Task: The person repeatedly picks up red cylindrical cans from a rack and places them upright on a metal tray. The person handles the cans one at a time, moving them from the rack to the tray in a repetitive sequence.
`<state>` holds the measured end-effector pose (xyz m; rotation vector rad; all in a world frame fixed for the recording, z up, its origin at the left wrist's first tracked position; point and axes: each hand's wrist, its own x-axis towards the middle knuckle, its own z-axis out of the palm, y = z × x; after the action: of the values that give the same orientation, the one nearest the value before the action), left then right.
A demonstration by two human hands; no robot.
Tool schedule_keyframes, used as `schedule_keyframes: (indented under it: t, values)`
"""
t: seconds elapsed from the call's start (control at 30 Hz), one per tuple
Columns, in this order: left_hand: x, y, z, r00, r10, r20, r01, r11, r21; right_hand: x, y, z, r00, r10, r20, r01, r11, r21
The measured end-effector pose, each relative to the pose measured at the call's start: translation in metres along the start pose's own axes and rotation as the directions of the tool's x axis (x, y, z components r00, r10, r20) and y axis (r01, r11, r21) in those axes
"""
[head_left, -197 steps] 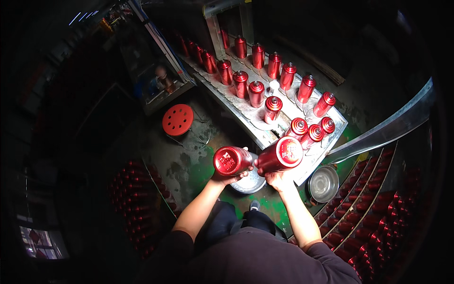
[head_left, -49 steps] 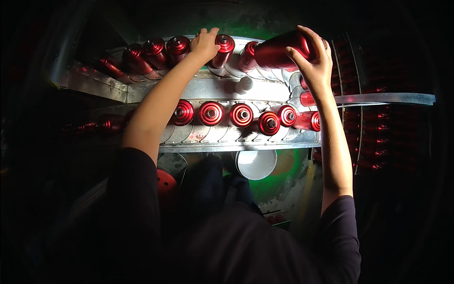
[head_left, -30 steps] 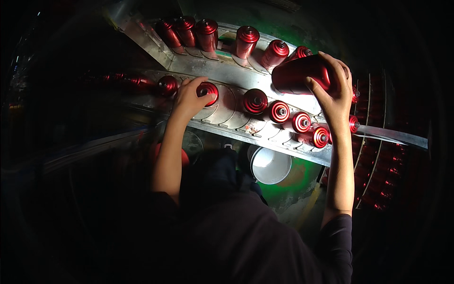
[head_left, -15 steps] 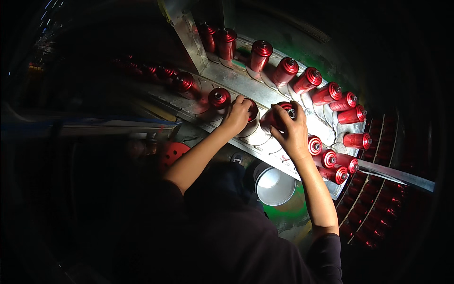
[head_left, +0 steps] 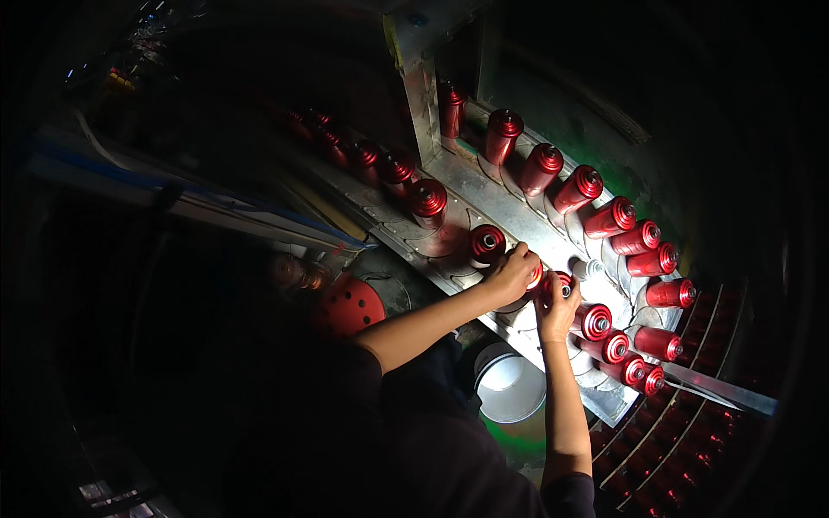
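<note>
Shiny red cylinders with stepped tops and small metal tips stand along a looping metal conveyor. My left hand (head_left: 513, 278) is closed around the top of one red cylinder (head_left: 537, 276), mostly hidden by the fingers. Just to its right, my right hand (head_left: 557, 312) has its fingers wrapped round another red cylinder (head_left: 566, 283). A further red cylinder (head_left: 488, 245) stands left of my left hand. Close to the right hand, several more cluster at the conveyor's bend, among them a red cylinder (head_left: 594, 323). Beyond the hands is a small white cylindrical piece (head_left: 589, 269).
The conveyor (head_left: 473, 192) has overlapping plates and a metal post (head_left: 423, 112) rising from it. Below its near edge stands a pale bucket (head_left: 511, 388). A red perforated stool seat (head_left: 352, 306) is at left. A metal bar (head_left: 721, 388) juts out right, above racks of dark red cylinders.
The view has shifted, so the scene sits lower and further right. My hands have come closer together, each still on a red cylinder. The white piece now shows more clearly.
</note>
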<state>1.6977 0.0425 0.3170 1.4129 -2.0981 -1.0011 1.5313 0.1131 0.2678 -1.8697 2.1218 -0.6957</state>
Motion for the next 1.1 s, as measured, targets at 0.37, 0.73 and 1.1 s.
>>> schedule_keyframes:
  t: [0.37, 0.73, 1.1]
  values:
    - [-0.041, 0.072, 0.047, 0.990, 0.140, 0.000, -0.140, 0.990, 0.000, -0.056, 0.029, -0.081, 0.983, 0.181, 0.000, -0.180, 0.978, -0.105]
    - [-0.232, 0.033, 0.100, 0.989, -0.147, -0.015, 0.148, 0.988, 0.038, -0.224, 0.065, -0.128, 0.987, 0.023, 0.159, -0.078, 0.933, 0.351]
    - [-0.473, 0.045, 0.239, 0.908, -0.414, -0.069, 0.399, 0.901, -0.169, -0.378, 0.120, -0.112, 0.887, -0.215, 0.409, 0.045, 0.921, 0.386]
